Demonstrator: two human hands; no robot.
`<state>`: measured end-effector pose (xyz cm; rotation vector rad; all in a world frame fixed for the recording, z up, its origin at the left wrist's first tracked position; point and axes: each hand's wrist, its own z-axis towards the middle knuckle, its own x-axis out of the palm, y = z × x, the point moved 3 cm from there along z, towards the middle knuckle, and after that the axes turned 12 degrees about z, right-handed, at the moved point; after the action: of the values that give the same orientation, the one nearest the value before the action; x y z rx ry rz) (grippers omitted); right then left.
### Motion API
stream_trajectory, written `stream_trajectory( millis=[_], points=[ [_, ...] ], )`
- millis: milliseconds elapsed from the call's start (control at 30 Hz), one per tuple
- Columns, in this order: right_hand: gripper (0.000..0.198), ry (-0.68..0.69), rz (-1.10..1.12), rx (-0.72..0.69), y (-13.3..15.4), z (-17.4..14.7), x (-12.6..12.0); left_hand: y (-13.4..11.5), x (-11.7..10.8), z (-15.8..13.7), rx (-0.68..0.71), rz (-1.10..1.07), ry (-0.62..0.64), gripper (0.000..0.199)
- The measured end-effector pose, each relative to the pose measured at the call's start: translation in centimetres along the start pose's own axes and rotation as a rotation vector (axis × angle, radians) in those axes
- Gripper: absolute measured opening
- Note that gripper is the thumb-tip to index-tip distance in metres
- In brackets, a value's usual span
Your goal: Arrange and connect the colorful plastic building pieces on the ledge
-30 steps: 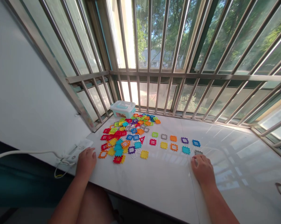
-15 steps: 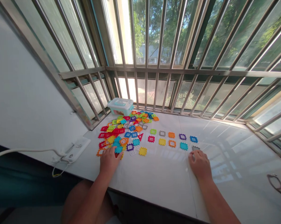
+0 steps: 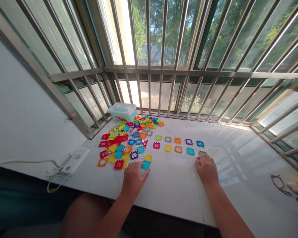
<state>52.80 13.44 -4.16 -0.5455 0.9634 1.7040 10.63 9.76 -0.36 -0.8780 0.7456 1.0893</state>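
Note:
My left hand point(image 3: 134, 177) is closed, with a cyan square building tile point(image 3: 146, 165) pinched between thumb and fingers, beside a yellow tile point(image 3: 149, 158). To the right, my right hand point(image 3: 207, 168) has its fingers curled at the near edge of a grey building tile point(image 3: 202, 153), which they partly cover. That tile ends the nearer of two rows, after a red tile point(image 3: 156, 145), a yellow one, an orange one and a cyan tile point(image 3: 190, 151). Green, grey, orange, purple and blue tiles form the farther row.
Many mixed coloured tiles point(image 3: 119, 138) lie heaped on the left of the white tabletop point(image 3: 173, 185). Behind them a lidded plastic box point(image 3: 122, 111) stands by the barred window. A power strip point(image 3: 76, 161) lies at left, glasses point(image 3: 280, 185) at right.
My left hand has moved right from the heap, bringing the cyan tile along and uncovering a red tile there. My right hand stays at the grey tile. The view has shifted slightly.

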Motion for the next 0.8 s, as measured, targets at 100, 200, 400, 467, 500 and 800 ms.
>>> stream_trajectory(
  millis=[100,200,400,467,500,800],
  points=[
    [0.018,0.004,0.009,-0.001,0.0,0.0,0.0,-4.9,1.8,-0.8,0.07,-0.024,0.085,0.027],
    [0.018,0.009,0.017,-0.001,0.1,0.0,-0.1,-8.0,3.1,-1.4,0.146,0.01,0.118,0.031],
    [0.02,0.012,0.034,-0.015,0.5,0.1,-0.6,-6.1,2.3,-3.0,0.175,0.004,0.12,0.043],
    [0.019,0.024,0.068,-0.035,1.0,0.0,-0.7,-3.6,1.2,-4.0,0.169,0.008,0.124,0.033],
    [0.019,0.039,0.094,-0.051,1.4,0.0,-0.7,-2.2,0.5,-4.5,0.162,0.015,0.127,0.027],
    [0.037,0.496,0.442,-0.212,12.7,-3.0,1.1,5.3,-2.0,-8.4,0.145,0.078,0.103,0.029]
  ],
)
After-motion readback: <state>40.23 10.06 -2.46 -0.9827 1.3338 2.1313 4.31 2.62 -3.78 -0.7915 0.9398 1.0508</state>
